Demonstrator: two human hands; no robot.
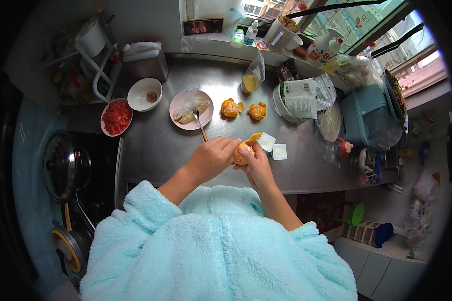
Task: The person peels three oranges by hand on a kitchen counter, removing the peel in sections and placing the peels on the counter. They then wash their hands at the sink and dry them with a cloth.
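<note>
A partly peeled mandarin orange (pixel 242 154) is held between both hands above the front of the metal counter. My left hand (pixel 217 153) grips its left side, with fingertips at the peel. Around its right side, my right hand (pixel 257 161) has its thumb on the bare segments. A loose flap of orange peel (pixel 255 136) sticks up from the fruit. Beyond the hands lie two mandarins in opened peel, one at left (pixel 231 108) and one at right (pixel 257 111). Just right of my right hand stand two small white cups (pixel 280 151).
A pink plate (pixel 175 120) holds food, plastic film and a spoon (pixel 199 126). Further left are a white bowl (pixel 135 92) and a bowl of chopped red food (pixel 116 117). Packets (pixel 299 94) cover a pot at right, near a blue-grey bin (pixel 365 116). A lidded pan (pixel 60 165) occupies the stove.
</note>
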